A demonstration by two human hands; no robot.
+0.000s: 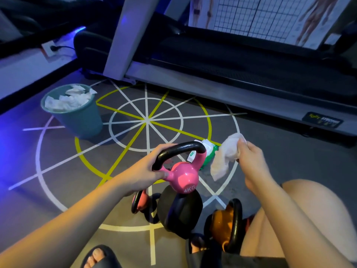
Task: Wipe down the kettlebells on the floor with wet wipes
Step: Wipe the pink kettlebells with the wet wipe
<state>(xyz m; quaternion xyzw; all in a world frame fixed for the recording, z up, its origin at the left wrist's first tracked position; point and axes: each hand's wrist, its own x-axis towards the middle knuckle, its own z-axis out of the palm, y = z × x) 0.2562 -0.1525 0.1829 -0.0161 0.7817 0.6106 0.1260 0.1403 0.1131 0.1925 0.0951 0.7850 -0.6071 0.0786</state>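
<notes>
My left hand (146, 169) grips the black handle of a pink 4KG kettlebell (183, 176) and holds it above the floor. Held up to its right is a crumpled white wet wipe (225, 157), pinched in my right hand (251, 157). Below the pink one, a black kettlebell (180, 211) stands on the floor. A small red kettlebell (141, 202) lies to its left and an orange kettlebell (226, 223) to its right. A green wet wipe pack (209, 149) lies on the floor behind the pink kettlebell, partly hidden.
A teal bin (81, 117) full of used wipes stands at the left on the marked floor. A treadmill (231, 84) runs across the back. My knee (318, 219) is at the right, my sandalled feet (100, 256) at the bottom.
</notes>
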